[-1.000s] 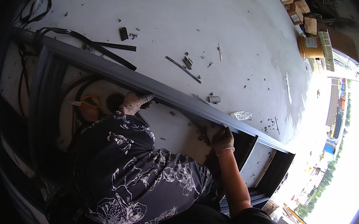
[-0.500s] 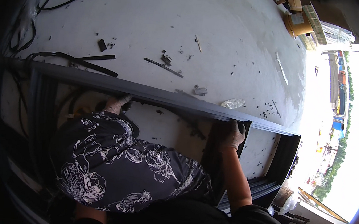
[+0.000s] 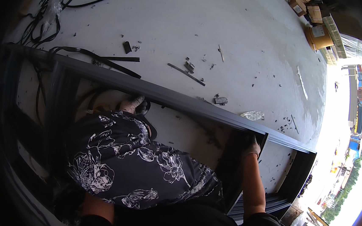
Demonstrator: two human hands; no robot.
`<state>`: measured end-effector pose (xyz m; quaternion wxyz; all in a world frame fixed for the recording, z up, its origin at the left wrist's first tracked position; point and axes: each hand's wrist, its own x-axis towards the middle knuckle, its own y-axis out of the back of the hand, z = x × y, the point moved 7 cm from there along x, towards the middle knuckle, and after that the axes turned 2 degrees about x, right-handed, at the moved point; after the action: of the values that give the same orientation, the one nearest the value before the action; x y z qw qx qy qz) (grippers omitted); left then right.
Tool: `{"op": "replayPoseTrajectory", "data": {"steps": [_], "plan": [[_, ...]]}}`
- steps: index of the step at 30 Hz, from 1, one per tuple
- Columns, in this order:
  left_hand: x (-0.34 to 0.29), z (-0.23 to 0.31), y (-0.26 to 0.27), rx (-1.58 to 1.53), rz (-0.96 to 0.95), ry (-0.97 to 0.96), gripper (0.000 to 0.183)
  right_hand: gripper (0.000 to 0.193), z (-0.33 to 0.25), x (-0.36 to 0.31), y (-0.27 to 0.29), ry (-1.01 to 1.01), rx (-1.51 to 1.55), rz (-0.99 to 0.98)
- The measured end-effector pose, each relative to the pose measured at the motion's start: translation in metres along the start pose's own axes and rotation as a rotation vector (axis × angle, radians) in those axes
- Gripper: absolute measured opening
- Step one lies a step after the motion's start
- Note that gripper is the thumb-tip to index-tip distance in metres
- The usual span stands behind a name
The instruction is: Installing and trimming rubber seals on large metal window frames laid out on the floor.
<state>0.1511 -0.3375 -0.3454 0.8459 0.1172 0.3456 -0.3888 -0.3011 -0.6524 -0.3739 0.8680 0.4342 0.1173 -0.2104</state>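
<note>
A long dark grey metal frame (image 3: 165,93) with crossbars lies across the view. My right arm reaches out to it, and my right hand (image 3: 253,147), in a light glove with dark fingers, is at a crossbar (image 3: 264,141) just under the long rail. Its fingers are lost in the shadow there. At the lower left, my left forearm (image 3: 99,209) shows below a black sleeve. My left hand (image 3: 70,202) is a dark shape with no fingers to make out. Between my arms bends a co-worker in a black floral shirt (image 3: 143,161); that person's gloved hand (image 3: 131,105) is beneath the rail.
Black rubber-like strips (image 3: 104,62) and clear plastic film (image 3: 55,9) lie at the far left. Dark offcuts (image 3: 189,67) and a crumpled clear bag (image 3: 253,115) are scattered on the grey floor (image 3: 188,24). Cardboard boxes (image 3: 319,36) stand far right, near a bright opening.
The whole scene has shifted right and a little down in the view. My right hand stays at the crossbar, its fingers now deeper in shadow. More of my left forearm shows.
</note>
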Motion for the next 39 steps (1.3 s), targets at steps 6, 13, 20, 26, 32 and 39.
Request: {"op": "replayPoseTrajectory", "data": {"steps": [6,13,20,26,32,39], "plan": [[-0.021,-0.016,0.018,0.078,0.054,0.030,0.024,0.022,-0.011,0.039,0.068,-0.550,1.389,0.115],[-0.010,-0.062,-0.018,0.331,-0.045,-0.031,0.023,0.013,-0.101,0.167,0.206,-0.205,2.136,-0.566],[-0.026,-0.124,-0.044,0.666,-0.035,-0.271,0.023,0.020,-0.201,0.243,0.266,0.634,0.738,0.305],[-0.044,-0.084,0.050,0.906,0.347,-0.100,0.028,0.020,-0.193,0.233,0.243,0.063,1.952,-0.715],[-0.067,-0.085,0.225,0.490,0.990,0.440,0.035,0.020,-0.199,0.246,0.295,0.195,2.035,-0.697],[-0.032,-0.142,0.224,0.058,0.817,0.492,0.030,0.020,-0.195,0.268,0.396,0.524,2.242,-0.503]]}}
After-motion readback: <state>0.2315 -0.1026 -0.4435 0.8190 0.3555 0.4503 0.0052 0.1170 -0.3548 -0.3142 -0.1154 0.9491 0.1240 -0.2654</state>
